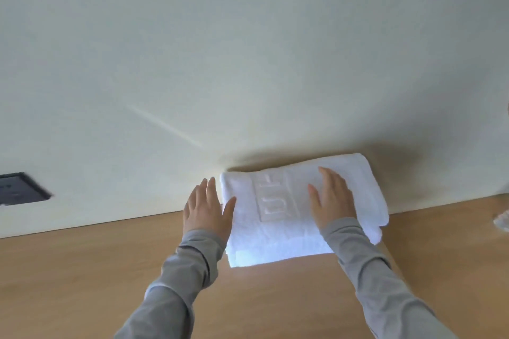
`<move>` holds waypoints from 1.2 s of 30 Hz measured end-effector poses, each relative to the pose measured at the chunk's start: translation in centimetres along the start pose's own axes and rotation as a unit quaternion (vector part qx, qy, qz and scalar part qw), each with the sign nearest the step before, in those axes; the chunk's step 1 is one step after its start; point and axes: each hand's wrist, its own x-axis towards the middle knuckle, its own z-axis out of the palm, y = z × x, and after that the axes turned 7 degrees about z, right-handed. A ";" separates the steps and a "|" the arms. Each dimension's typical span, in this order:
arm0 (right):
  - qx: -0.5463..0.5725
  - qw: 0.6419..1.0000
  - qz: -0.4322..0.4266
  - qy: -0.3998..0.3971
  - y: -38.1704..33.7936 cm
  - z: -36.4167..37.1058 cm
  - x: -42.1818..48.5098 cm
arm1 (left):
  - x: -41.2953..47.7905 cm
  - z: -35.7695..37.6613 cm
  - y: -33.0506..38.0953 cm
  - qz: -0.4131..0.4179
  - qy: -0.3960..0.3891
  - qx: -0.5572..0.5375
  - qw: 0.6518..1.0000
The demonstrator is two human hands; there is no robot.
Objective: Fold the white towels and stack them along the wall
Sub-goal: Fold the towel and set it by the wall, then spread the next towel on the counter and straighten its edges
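Against the wall (248, 63), on the wooden counter (82, 270), one folded towel (275, 242) lies placed; left hand (205, 209) and right hand (332, 198) rest flat, gripping nothing; any remaining towels are out of view

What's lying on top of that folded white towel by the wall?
The right hand lies flat on the folded white towel, beside its raised emblem. The left hand touches the left edge. What the palm covers cannot be seen.
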 end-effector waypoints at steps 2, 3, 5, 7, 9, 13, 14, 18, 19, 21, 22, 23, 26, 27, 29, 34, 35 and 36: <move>-0.024 0.999 -0.043 -0.021 -2.9 -0.1 0.0 | 0.3 -2.5 -1.4 0.022 -0.013 0.083 0.996; -0.038 0.997 -0.065 -0.028 -4.4 -0.2 -0.1 | 0.4 -3.9 -2.2 0.032 -0.019 0.120 0.992; -0.058 0.992 -0.103 -0.037 -7.7 -0.6 -0.3 | 0.3 -6.9 -4.1 0.046 -0.019 0.171 0.984; -0.079 0.986 -0.139 -0.036 -11.3 -1.1 -0.6 | -0.1 -10.1 -6.2 0.049 -0.008 0.193 0.980; -0.106 0.979 -0.171 -0.026 -15.3 -1.5 -1.2 | -0.8 -13.5 -8.6 0.042 0.012 0.207 0.977; -0.114 0.970 -0.215 -0.008 -23.9 -2.1 -3.5 | -3.2 -20.3 -13.8 0.008 0.054 0.218 0.974; -0.115 0.967 -0.227 -0.005 -26.2 -2.1 -4.3 | -4.1 -22.0 -15.3 -0.002 0.065 0.219 0.974; -0.101 0.954 -0.281 0.005 -36.2 -2.3 -8.6 | -8.4 -29.6 -21.9 -0.039 0.113 0.227 0.967; -0.091 0.951 -0.295 0.008 -38.8 -2.3 -10.0 | -9.8 -31.5 -23.7 -0.049 0.125 0.228 0.964; -0.082 0.942 -0.326 0.019 -43.9 -2.2 -13.0 | -12.6 -35.5 -27.5 -0.066 0.143 0.234 0.959; -0.081 0.936 -0.342 0.024 -46.5 -2.0 -14.6 | -14.2 -37.5 -29.5 -0.073 0.151 0.240 0.956; -0.078 0.930 -0.358 0.028 -48.9 -1.8 -16.3 | -15.8 -39.4 -31.5 -0.082 0.158 0.247 0.953; -0.080 0.908 -0.410 0.024 -56.0 -0.5 -21.7 | -20.9 -44.5 -37.5 -0.112 0.189 0.266 0.938; -0.081 0.901 -0.425 0.022 -58.1 0.0 -23.5 | -22.8 -45.9 -39.4 -0.127 0.203 0.268 0.933; -0.074 0.890 -0.449 0.017 -62.2 1.0 -26.7 | -26.4 -48.3 -42.9 -0.155 0.228 0.264 0.924; -0.052 0.869 -0.492 -0.002 -70.3 3.0 -33.0 | -33.3 -52.7 -50.1 -0.213 0.251 0.252 0.910; -0.052 0.865 -0.500 -0.001 -71.6 3.4 -33.7 | -34.2 -53.3 -51.3 -0.224 0.253 0.253 0.907; -0.052 0.861 -0.506 0.000 -72.6 3.8 -34.4 | -34.9 -53.8 -52.3 -0.233 0.254 0.254 0.903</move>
